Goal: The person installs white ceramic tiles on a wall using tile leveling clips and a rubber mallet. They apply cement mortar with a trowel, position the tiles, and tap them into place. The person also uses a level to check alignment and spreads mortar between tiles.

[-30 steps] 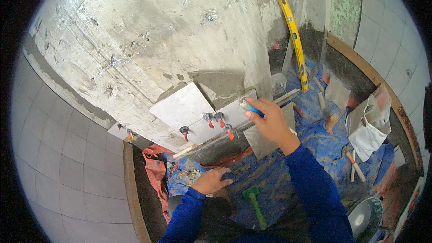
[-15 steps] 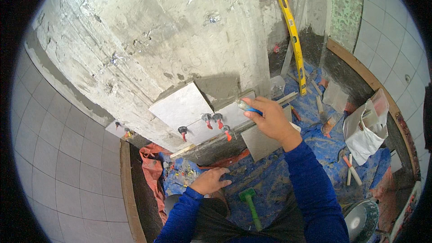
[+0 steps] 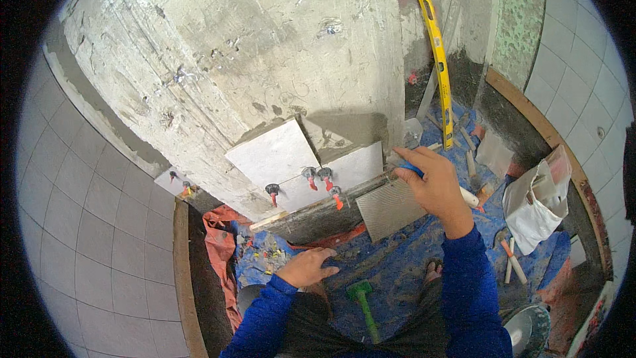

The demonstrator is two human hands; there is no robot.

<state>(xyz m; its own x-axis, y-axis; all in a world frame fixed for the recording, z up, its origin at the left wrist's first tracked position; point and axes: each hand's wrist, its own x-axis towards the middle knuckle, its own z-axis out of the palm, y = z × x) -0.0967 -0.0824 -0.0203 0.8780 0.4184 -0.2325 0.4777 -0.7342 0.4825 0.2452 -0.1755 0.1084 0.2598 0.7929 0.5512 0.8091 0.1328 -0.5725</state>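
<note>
My right hand is closed round a small trowel-like tool with a blue handle; its blade is mostly hidden. The hand is just above the upper right of a tile with a fine-ridged face, which leans by the low ledge. My left hand holds nothing, its fingers loosely apart, near my left knee. White tiles sit against the lower wall, one tilted above a lower row. Black fittings with red plugs stick out there. Wet grey mortar shows behind them.
A yellow spirit level leans in the corner. Blue sheeting covers the floor, with a green mallet, a hammer and debris. At right stand a white bag and a bucket. Wooden strips edge the walls.
My right hand has moved right and down with the blue-handled tool, off the wall tiles and toward the ridged tile. My left hand stays in place. The view has shifted slightly.
</note>
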